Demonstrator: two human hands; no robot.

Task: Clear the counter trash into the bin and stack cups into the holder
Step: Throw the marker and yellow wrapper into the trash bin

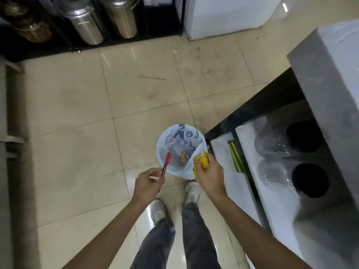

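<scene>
Both hands hover at the small round bin with pale blue plastic liner (179,150) on the floor. Right hand (209,171): grip closed on a crumpled yellow wrapper (202,159), directly over the bin's near-right rim. Left hand (148,182): pinch grip on a red marker pen (166,162), long axis pointing up-right, tip over the near-left rim. Judgement: right hand nearer to release; 2 items to drop.

The top of the bin (181,150) is wide open, so things can drop straight in. The counter (272,171) stands close on its right side. The floor (97,123) to the left is bare. A small orange thing, maybe trash, lies inside.
</scene>
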